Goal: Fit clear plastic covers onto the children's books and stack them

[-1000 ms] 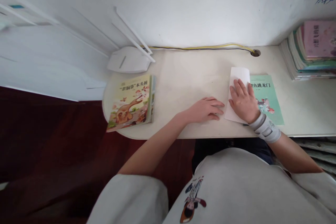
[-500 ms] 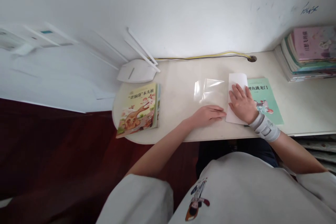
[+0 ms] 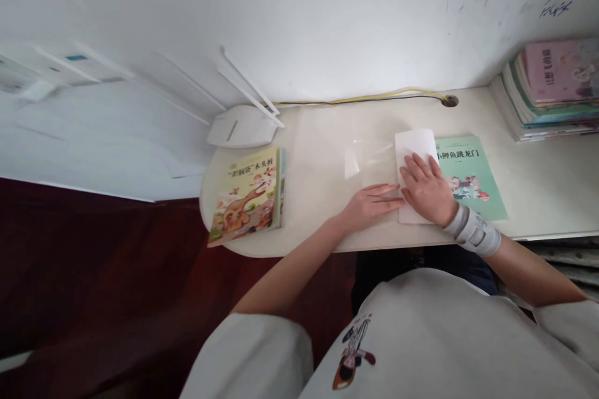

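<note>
My right hand lies flat, fingers spread, on a white paper strip that covers the left part of a green book. Whether that strip is a loose sheet or a flap of the book, I cannot tell. A grey wrist wrap is on my right wrist. My left hand rests on the table with fingers stretched out, their tips at the strip's left edge. Just beyond my left hand lies a clear, shiny plastic sheet, its outline hard to make out.
On the white table, yellow picture books lie at the left end, slightly over the edge. Behind them stands a white router with antennas. Cables run along the wall to a hole. A book stack is at right.
The white strip and my right hand have shifted slightly left, showing more of the green cover's title. The plastic sheet's glare has changed and it looks flatter. My left hand stays nearly in place.
</note>
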`<action>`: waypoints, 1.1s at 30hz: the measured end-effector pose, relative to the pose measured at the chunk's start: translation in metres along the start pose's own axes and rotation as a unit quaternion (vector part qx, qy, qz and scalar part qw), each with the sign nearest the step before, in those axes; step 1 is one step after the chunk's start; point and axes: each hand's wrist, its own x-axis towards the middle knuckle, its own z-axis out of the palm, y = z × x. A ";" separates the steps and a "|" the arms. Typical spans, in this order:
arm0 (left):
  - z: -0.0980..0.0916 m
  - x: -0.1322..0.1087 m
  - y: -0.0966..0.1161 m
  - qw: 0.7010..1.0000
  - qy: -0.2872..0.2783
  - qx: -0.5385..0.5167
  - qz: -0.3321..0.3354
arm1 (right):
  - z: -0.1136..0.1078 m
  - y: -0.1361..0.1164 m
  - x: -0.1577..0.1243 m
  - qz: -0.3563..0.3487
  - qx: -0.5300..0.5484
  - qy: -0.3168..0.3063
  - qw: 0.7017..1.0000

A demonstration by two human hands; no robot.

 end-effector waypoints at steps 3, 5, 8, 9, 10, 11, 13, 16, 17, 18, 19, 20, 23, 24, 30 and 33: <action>0.003 0.001 0.000 1.000 0.009 0.016 0.001 | -0.006 -0.003 -0.004 -0.018 0.025 -0.002 1.000; 0.003 0.002 0.001 1.000 -0.006 0.016 -0.007 | -0.010 0.001 0.000 -0.027 0.043 -0.009 0.999; 0.001 0.003 0.003 0.999 -0.047 0.005 -0.022 | -0.013 0.017 0.019 -0.011 0.051 -0.029 0.998; -0.001 0.003 0.003 0.998 -0.057 0.003 -0.025 | -0.013 0.024 0.028 0.004 0.048 -0.036 0.998; -0.002 0.004 0.004 0.997 -0.065 0.003 -0.029 | -0.012 0.032 0.038 0.022 0.044 -0.041 0.998; -0.003 0.004 0.005 0.997 -0.071 0.003 -0.032 | -0.010 0.039 0.048 0.037 0.042 -0.050 0.997; -0.004 0.005 0.006 0.996 -0.079 0.006 -0.034 | -0.005 0.050 0.063 0.048 0.042 -0.084 0.994; -0.004 0.005 0.006 0.995 -0.085 0.013 -0.040 | 0.002 0.057 0.069 0.036 0.036 -0.117 0.992; -0.003 0.005 0.006 0.995 -0.084 0.016 -0.047 | 0.004 0.057 0.068 0.032 0.032 -0.116 0.992; -0.002 0.005 0.006 0.995 -0.082 0.019 -0.055 | 0.005 0.057 0.066 0.031 0.028 -0.112 0.993; -0.002 0.004 0.006 0.995 -0.080 0.022 -0.063 | 0.005 0.056 0.064 0.031 0.024 -0.107 0.994; -0.001 0.004 0.006 0.994 -0.079 0.024 -0.069 | 0.005 0.055 0.062 0.032 0.020 -0.104 0.994; 0.000 0.004 0.005 0.993 -0.085 0.028 -0.077 | 0.005 0.053 0.060 0.037 0.013 -0.095 0.995; 0.001 0.004 0.006 0.992 -0.090 0.028 -0.078 | 0.005 0.053 0.059 0.039 0.012 -0.092 0.995; 0.004 0.007 0.007 0.969 -0.150 0.094 -0.171 | 0.009 0.057 0.058 0.038 0.018 -0.077 0.996; 0.004 0.009 0.009 0.958 -0.177 0.095 -0.206 | 0.011 0.056 0.058 0.025 0.027 -0.076 0.996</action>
